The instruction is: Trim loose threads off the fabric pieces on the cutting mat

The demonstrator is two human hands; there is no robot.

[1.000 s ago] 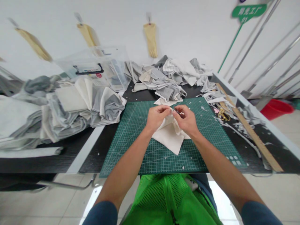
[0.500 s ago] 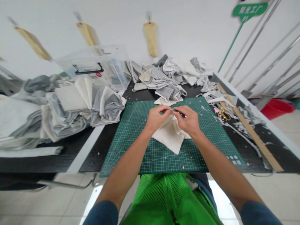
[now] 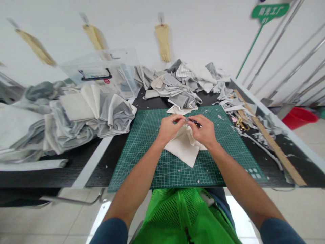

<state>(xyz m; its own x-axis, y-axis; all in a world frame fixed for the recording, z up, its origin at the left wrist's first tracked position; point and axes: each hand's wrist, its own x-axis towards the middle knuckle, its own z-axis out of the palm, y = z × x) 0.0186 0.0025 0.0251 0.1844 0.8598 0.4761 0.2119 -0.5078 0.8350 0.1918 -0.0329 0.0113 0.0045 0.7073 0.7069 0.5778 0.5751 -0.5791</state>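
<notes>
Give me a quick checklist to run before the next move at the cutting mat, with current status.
1. Left hand has the cream cloth: ok, pinched near its raised, bunched part.
2. Right hand has the dark slim tool: ok, held between the fingers.
3. Tool tip clear of the left fingertips: cannot tell; it is right beside them, and the exact gap is too small to see.
4. Cutting mat under the work: ok.
5. Mat free of scraps: not ok, small white bits lie on it.
6. Gold-handled scissors out of the way: ok, off the mat's right side.
</notes>
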